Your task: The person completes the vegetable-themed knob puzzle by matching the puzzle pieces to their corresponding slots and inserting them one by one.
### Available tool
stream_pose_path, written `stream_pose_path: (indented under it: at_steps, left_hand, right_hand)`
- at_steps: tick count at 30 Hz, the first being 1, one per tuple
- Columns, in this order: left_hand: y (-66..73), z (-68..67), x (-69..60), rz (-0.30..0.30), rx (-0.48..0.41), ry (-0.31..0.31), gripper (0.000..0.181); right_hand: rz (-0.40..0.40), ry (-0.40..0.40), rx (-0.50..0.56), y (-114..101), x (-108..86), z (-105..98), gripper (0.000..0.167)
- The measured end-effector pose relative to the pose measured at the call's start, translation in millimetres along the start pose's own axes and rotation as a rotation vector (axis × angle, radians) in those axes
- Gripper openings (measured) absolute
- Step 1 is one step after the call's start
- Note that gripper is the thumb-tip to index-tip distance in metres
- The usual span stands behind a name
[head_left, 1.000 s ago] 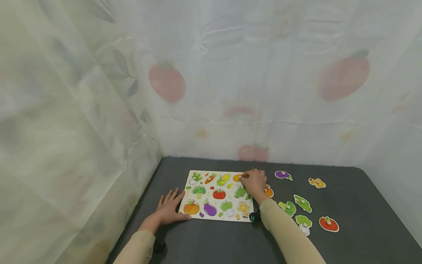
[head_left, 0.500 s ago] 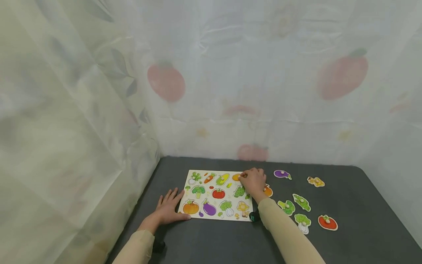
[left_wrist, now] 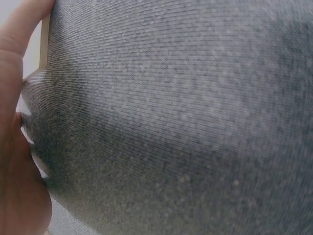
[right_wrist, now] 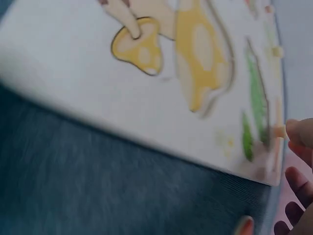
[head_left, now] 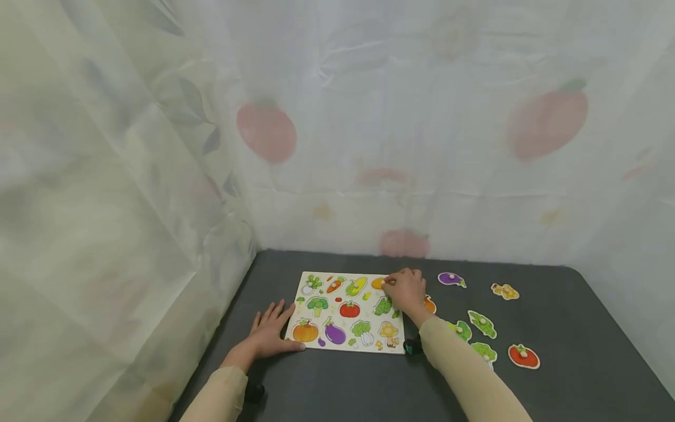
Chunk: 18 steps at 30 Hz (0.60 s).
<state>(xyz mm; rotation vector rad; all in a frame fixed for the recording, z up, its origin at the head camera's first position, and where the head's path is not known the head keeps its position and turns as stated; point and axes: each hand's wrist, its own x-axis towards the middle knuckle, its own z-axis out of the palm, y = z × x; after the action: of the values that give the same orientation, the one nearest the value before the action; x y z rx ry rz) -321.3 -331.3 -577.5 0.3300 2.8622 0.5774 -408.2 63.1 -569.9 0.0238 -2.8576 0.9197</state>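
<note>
A white vegetable puzzle board (head_left: 328, 317) lies flat on the dark table. At its far right corner my right hand (head_left: 408, 291) has thumb and fingertips on a small knob (right_wrist: 279, 131), pinching it. That knob belongs to an orange puzzle piece (head_left: 377, 283), partly hidden by the fingers. Spread over the board's left edge, my left hand (head_left: 270, 334) rests with straight fingers, its thumb along the near left corner. In the board sit a carrot piece (head_left: 334, 286) and a corn piece (head_left: 356, 286), both with knobs.
Loose knobbed pieces lie to the right: an eggplant (head_left: 450, 278), a mushroom (head_left: 507, 291), a pea pod (head_left: 482, 323), a tomato (head_left: 524, 356), and a bok choy (head_left: 484, 351) partly behind the right sleeve. A pale curtain (head_left: 132, 234) hangs along the left and back.
My right forearm has shifted slightly right and now covers more of the loose green pieces. The pinching fingers and my left hand stay where they were.
</note>
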Motion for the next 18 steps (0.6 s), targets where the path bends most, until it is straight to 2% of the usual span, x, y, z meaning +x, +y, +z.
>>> stream_pose_path:
  at_steps: [10,18]
  left_hand:
    - [-9.5,4.8,8.8,0.000,-0.003,0.002,0.121]
    - [-8.8,3.3,12.0,0.006,-0.004,0.001,0.121]
  right_hand:
    - [-0.099,0.070,0.147,2.3,-4.1,-46.1,0.032]
    - [-0.148,0.071,0.268,9.4,-23.7,-84.3,0.036]
